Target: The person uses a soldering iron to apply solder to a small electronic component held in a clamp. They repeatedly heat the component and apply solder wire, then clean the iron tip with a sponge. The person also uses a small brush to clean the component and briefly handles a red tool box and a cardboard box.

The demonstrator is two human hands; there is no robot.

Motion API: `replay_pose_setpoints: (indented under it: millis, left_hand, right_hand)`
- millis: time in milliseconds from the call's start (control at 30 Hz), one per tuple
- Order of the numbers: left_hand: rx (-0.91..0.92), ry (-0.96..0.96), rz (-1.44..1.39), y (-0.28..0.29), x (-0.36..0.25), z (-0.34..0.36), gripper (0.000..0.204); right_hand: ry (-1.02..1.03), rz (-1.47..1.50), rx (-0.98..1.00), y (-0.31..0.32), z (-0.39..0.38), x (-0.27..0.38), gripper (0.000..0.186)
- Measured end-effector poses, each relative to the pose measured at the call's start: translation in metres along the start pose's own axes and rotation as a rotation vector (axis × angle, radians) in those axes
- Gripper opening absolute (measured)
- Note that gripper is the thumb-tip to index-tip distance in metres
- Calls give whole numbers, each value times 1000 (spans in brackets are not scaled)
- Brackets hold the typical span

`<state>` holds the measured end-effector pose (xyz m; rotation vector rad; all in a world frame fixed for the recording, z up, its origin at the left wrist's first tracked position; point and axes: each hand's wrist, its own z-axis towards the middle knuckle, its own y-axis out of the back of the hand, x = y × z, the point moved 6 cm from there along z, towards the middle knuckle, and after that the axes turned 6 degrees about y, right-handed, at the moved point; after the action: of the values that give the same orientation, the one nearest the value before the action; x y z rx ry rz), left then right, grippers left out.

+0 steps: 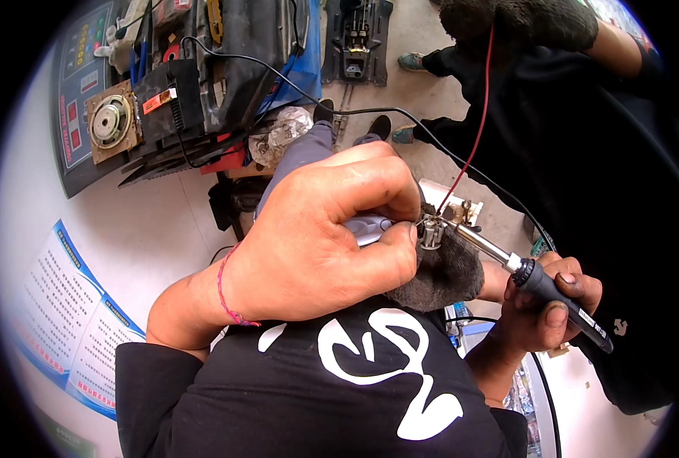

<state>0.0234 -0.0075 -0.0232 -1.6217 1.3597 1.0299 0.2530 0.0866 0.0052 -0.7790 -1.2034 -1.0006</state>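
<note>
My right hand [557, 301] is wrapped round the black handle of a soldering iron [499, 252]. Its metal tip meets a small silvery metal part [431, 233], where the end of a red wire [477, 137] also lies. My left hand [332, 229] is closed in a pinch beside that part, with a thin silvery wire [422, 222] showing at the fingertips; most of it is hidden. A co-worker's dark gloved hand [450, 275] supports the metal part from below. Another gloved hand [522, 23] at the top right holds the red wire's upper end.
A black cable [370, 111] arches across from the cluttered dark unit [248, 34] at upper left. Near it sits a round speaker [111, 120] on a board. The co-worker in black [583, 168] stands close on the right. A dark metal device [357, 46] lies on the floor ahead.
</note>
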Motion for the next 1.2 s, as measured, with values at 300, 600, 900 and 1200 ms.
replay_pose_setpoints:
  millis: [300,600,900,1200]
  left_hand:
    - [16,13,34,-2,-1,0,9]
    - [23,22,40,-3,0,1,9]
    - [27,-5,32,-3,1,2,10]
    - [33,-13,18,-3,2,2,10]
  right_hand:
    - [61,-23,62,3,-1,-1,39]
    - [98,-9,103,4,-1,0,36]
    - [87,-21,95,-1,2,2,35]
    - [45,-20,71,-6,2,4,39]
